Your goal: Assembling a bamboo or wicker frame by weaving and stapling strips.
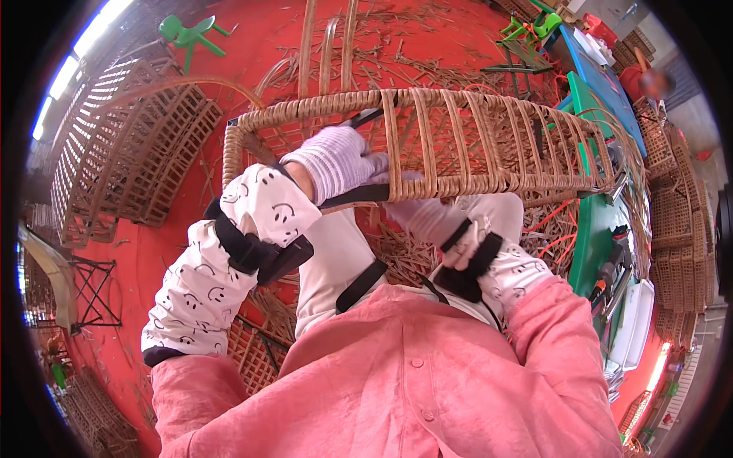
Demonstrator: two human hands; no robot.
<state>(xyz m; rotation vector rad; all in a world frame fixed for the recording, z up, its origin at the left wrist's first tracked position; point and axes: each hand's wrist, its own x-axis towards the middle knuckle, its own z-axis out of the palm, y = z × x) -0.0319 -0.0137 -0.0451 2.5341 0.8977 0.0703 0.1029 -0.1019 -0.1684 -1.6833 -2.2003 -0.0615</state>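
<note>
A long rattan basket [500, 141] lies across my lap, its rim wound with brown strips and bare black frame showing at the left part of the near rail. My left hand [336, 162], in a striped pale glove, reaches over this bare part with fingers curled beside the wound strips. Whatever those fingers pinch is hidden. My right hand [418, 216], gloved alike and a little blurred, comes up from beneath the near rail. Its fingers show just inside the rim, wrapped around the rail. Long loose rattan strips [327, 53] stretch away beyond the far rim.
Stacked woven baskets [130, 145] stand on the left, with more stacks [676, 252] along the right. A green-edged table [586, 237] holding tools is close by my right. Rattan scraps [427, 53] litter the red floor. A green stool [195, 37] stands far left.
</note>
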